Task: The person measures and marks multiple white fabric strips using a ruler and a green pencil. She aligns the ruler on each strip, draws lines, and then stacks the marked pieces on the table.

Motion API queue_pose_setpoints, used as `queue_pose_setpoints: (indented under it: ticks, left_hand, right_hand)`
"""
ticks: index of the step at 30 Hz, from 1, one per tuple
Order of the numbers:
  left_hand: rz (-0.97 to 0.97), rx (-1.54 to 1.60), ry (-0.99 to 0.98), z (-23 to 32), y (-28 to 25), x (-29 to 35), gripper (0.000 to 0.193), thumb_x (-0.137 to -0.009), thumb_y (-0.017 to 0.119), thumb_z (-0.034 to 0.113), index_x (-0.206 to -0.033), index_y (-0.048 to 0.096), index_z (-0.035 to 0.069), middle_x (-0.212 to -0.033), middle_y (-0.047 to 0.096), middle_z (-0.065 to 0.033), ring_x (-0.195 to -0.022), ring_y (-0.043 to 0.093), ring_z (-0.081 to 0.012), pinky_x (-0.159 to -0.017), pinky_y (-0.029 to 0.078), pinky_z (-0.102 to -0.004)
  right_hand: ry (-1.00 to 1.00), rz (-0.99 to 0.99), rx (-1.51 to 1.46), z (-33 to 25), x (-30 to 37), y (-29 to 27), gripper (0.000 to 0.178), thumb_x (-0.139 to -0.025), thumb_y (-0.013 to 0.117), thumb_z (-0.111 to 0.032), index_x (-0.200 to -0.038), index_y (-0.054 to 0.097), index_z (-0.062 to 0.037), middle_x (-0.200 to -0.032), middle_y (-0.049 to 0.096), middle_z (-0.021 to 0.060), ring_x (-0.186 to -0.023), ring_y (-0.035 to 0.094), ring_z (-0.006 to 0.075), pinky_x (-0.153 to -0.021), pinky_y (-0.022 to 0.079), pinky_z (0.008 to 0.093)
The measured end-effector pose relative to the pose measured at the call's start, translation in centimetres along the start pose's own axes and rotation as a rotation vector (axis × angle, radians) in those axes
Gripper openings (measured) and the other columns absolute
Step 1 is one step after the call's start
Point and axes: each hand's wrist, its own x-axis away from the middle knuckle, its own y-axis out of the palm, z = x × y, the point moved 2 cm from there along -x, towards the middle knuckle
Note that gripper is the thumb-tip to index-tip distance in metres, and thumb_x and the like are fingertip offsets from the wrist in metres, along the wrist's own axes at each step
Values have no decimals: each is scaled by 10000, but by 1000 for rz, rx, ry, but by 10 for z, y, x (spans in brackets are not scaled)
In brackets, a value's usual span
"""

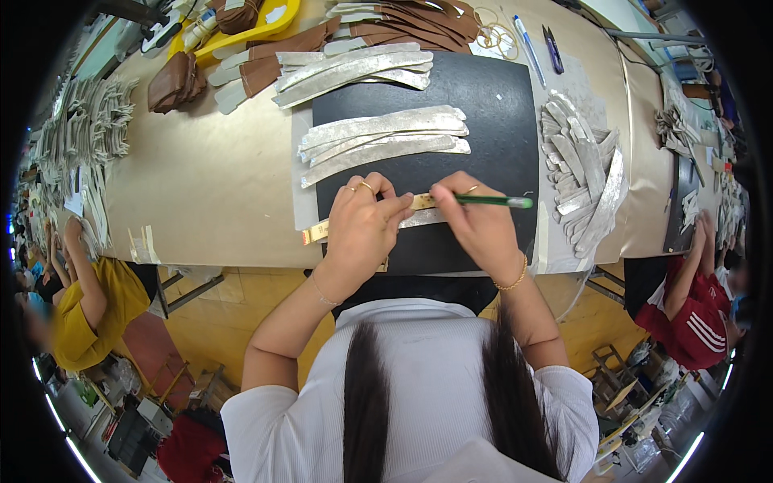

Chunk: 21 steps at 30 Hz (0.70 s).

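My left hand (360, 229) is closed on a narrow yellow strip (316, 233), like a ruler or pattern piece, with its fingertips pressing near the middle. Under that strip's right part, a pale grey strip (427, 216) shows on the black mat (491, 97). A green pencil (495, 200) is pinched in my right hand (483, 229), lying almost level with its blunt end pointing right. Its tip is hidden behind my fingers, close to the yellow strip. Just beyond both hands lies a fanned group of curved grey strips (386, 137).
Another bundle of grey strips (354, 72) overlaps the mat's far edge. To the right is a loose heap of them (580, 169); beyond lie a blue-and-white pen (529, 50) and dark snips (553, 50). Brown pieces (411, 24) and a yellow tray (278, 28) are farther back. Co-workers sit either side.
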Motion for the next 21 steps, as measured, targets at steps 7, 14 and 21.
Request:
queue_pose_setpoints:
  ticks: [7, 14, 21]
  left_hand:
    - [-85, 34, -8, 3, -4, 7, 175, -786, 830, 150, -948, 819, 84, -840, 588, -39, -775, 536, -235, -750, 444, -376]
    - [-143, 89, -19, 7, -7, 17, 189, -782, 836, 155, -956, 818, 82, -856, 601, -27, -778, 523, -198, -766, 434, -357]
    - [-172, 247, -201, 1, -29, 22, 212, -799, 831, 80, -1004, 805, 33, -896, 608, -43, -827, 573, -169, -738, 485, -313]
  right_hand:
    - [-30, 153, 251, 23, -28, -19, 133, -934, 729, -142, -1029, 720, -49, -898, 680, 114, -864, 654, 271, -779, 507, 371]
    - [-15, 74, 428, 31, -42, -4, 258, -825, 811, -247, -1009, 707, -97, -905, 608, 80, -891, 588, 292, -806, 430, 429]
    - [-14, 25, 413, 24, -42, 0, 230, -825, 810, -229, -978, 691, -105, -902, 602, 67, -910, 590, 280, -833, 410, 419]
